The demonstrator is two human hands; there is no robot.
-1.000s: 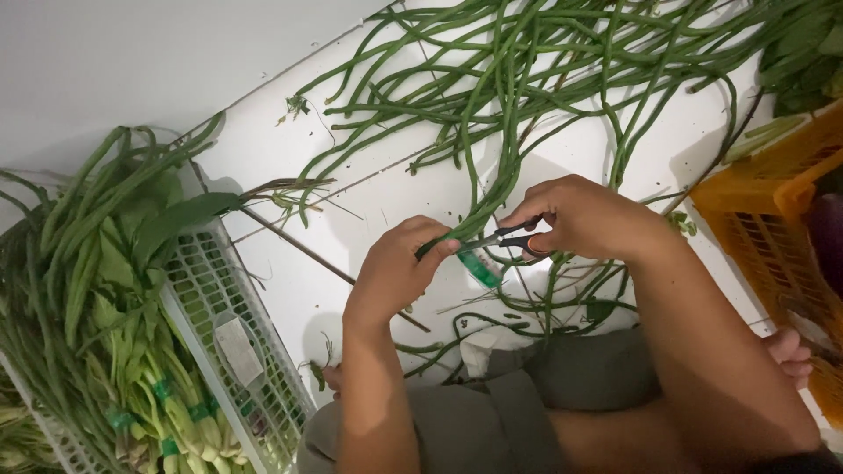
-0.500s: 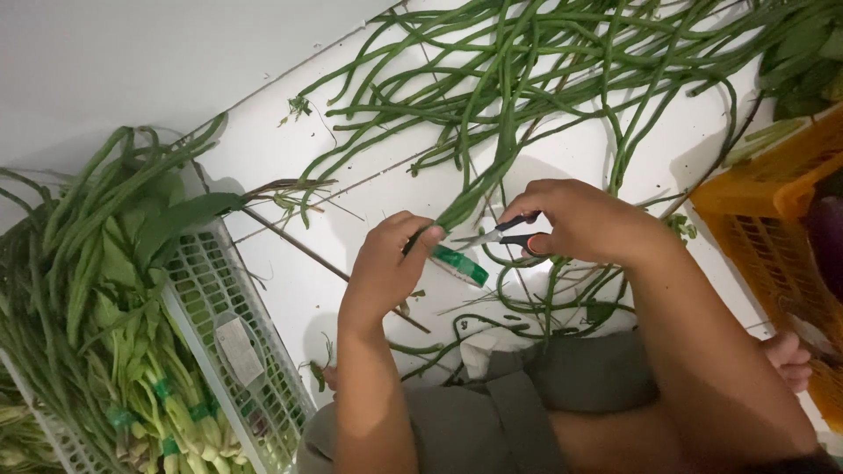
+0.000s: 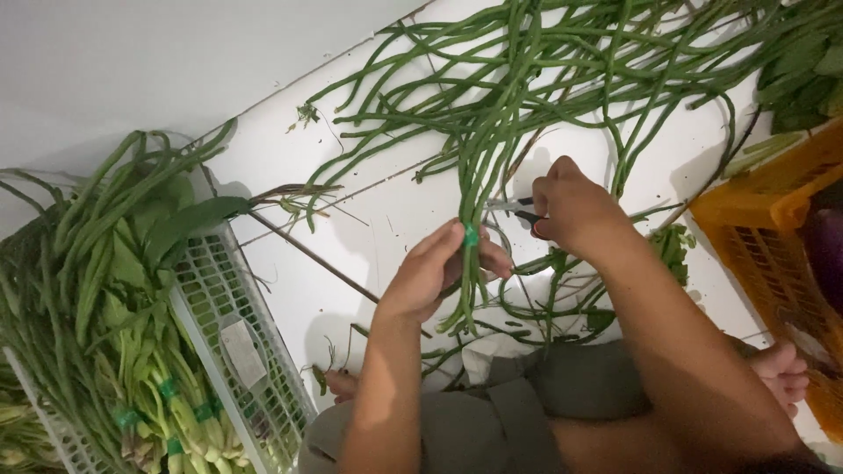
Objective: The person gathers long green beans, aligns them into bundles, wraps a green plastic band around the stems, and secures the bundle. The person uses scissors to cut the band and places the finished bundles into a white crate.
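Note:
My left hand (image 3: 439,272) grips a bunch of long green beans (image 3: 481,167) near its lower end, where a green tape band (image 3: 471,235) wraps it. The bunch runs up from my hand into the loose pile of long beans (image 3: 597,61) spread over the white floor. My right hand (image 3: 572,204) holds a pair of scissors (image 3: 512,207) with dark and red handles, the blades pointing left at the bunch just above the band. Bean ends hang below my left hand.
A white plastic crate (image 3: 230,325) at the left holds taped bundles of beans and leafy greens (image 3: 105,290). An orange crate (image 3: 773,219) stands at the right edge. My knees in grey cloth (image 3: 527,412) fill the bottom; a bare foot (image 3: 786,373) shows lower right.
My left hand pulled the green tape out, then wrapped it round the bunch and closed on it. The scissors in my right hand moved up toward the bunch.

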